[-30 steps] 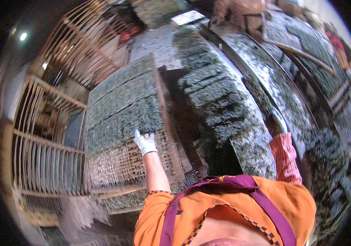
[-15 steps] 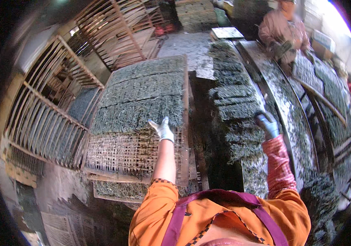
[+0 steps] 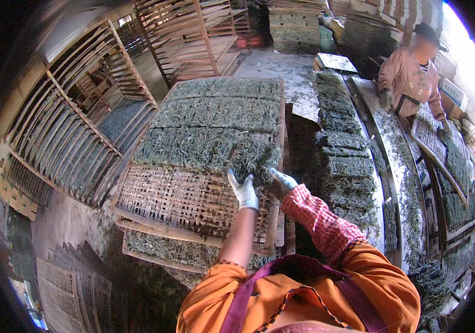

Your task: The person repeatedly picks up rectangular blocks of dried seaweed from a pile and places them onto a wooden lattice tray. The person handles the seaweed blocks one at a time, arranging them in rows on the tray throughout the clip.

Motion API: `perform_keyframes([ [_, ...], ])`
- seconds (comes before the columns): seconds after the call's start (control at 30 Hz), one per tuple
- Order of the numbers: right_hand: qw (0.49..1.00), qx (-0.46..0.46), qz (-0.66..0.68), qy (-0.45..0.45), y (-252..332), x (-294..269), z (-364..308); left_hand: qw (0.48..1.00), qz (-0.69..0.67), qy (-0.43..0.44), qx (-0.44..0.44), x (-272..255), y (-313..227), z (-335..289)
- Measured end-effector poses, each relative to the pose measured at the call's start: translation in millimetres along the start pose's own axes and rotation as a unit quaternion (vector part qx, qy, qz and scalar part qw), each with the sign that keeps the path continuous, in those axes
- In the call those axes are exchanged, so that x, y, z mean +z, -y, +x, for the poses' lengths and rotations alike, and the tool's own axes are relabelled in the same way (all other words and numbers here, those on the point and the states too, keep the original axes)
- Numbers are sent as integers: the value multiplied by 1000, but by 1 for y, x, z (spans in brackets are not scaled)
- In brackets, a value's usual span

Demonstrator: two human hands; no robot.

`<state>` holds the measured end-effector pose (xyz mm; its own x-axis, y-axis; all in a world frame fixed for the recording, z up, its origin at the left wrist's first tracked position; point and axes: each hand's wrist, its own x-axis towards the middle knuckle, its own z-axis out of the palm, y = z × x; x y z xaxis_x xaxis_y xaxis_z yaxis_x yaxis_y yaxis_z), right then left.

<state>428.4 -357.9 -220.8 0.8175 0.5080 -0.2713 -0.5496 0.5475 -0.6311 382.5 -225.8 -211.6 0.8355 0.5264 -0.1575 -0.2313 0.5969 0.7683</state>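
Above the near right part of a woven slatted tray [image 3: 171, 191], I hold a clump of grey-green stringy strands [image 3: 253, 157] between both hands. My left hand [image 3: 244, 191], in a pale glove, grips its near left side, thumb and fingers apart around it. My right hand [image 3: 284, 181], also gloved, is against its near right side, with its fingers partly hidden by the clump. Rows of the same strands [image 3: 215, 114] cover the far part of the tray, and the near part shows bare weave with scraps on it.
Another loaded tray [image 3: 165, 247] sits underneath. On the right, a long board holds a line of strand bundles [image 3: 348, 166], with a pale strewn board [image 3: 393, 139] beyond. Wooden racks [image 3: 71, 127] stand at left. A co-worker [image 3: 412, 77] stands at far right beside another tray [image 3: 454, 166].
My right hand has come left from the line of bundles to the tray, bringing a clump. My left hand has moved right to meet it. The co-worker stands more upright.
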Motion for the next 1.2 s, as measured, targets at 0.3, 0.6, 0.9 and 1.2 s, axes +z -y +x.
perform_keyframes([
  [0.3, 991, -105, -74, -27, -9, 6, -50, 988, 140, -24, 64, -66, -47, -67],
  [0.6, 957, -191, -208, -70, 93, -74, -204, 993, 68, 59, 77, -98, -105, -134],
  [0.9, 872, -371, -137, -289, 103, -170, -302, 977, 97, 185, -30, -39, -79, -170],
  [1.2, 866, -332, -172, -333, 131, -231, -364, 945, 148, 277, -93, 17, -44, -193],
])
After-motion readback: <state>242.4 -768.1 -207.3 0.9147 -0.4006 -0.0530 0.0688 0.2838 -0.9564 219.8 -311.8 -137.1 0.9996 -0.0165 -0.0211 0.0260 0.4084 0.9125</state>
